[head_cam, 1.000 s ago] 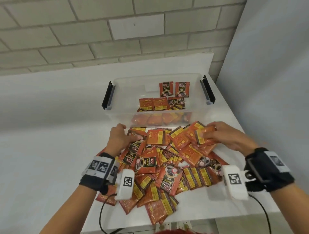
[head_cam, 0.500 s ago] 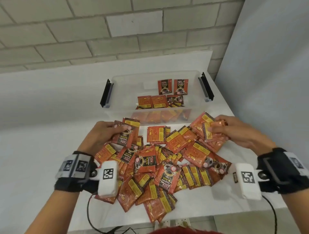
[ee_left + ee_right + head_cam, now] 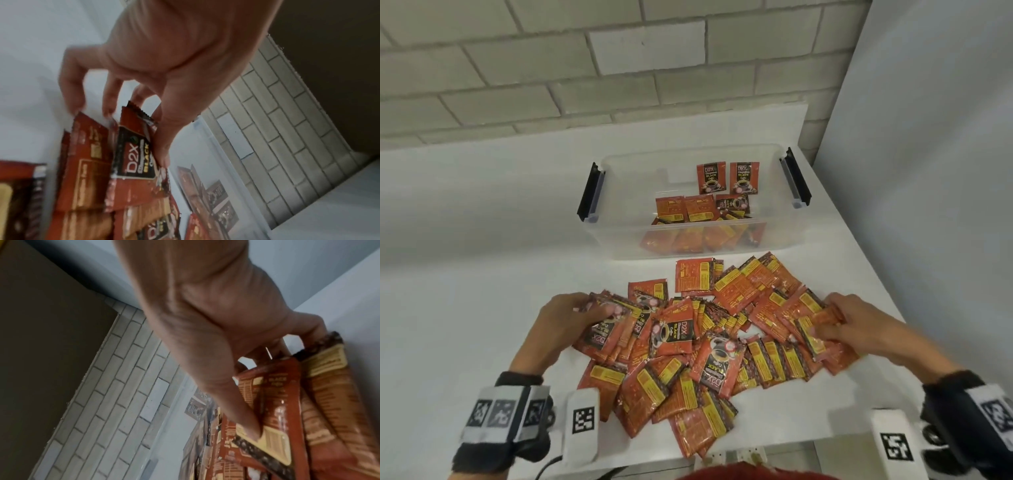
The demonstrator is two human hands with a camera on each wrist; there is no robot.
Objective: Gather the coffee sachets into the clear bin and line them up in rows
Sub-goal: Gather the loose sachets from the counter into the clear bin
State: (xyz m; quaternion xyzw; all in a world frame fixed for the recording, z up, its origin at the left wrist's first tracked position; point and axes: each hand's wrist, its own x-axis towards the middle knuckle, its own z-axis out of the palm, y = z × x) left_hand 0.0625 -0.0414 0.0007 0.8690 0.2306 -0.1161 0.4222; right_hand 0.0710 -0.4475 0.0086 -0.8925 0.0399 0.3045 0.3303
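A heap of red and black coffee sachets [image 3: 688, 346] covers the table in front of the clear bin [image 3: 619, 240]. Inside the bin several sachets [image 3: 700, 209] lie toward its right half, two upright against the back wall. My left hand [image 3: 571, 322] pinches a small stack of sachets [image 3: 131, 146] at the heap's left edge, thumb on top. At the heap's right edge my right hand [image 3: 849, 325] grips another bunch of sachets [image 3: 277, 402], thumb pressed on a yellow label.
The bin has black latch handles [image 3: 589, 192] on both ends. A brick wall [image 3: 585, 68] stands behind the white table [image 3: 465, 274], and a grey panel [image 3: 928, 171] closes off the right side. The table's near edge lies just under the heap.
Both hands have drawn back toward me from the far side of the heap. The left hand has picked up sachets and pulled them left; the right hand keeps its bunch.
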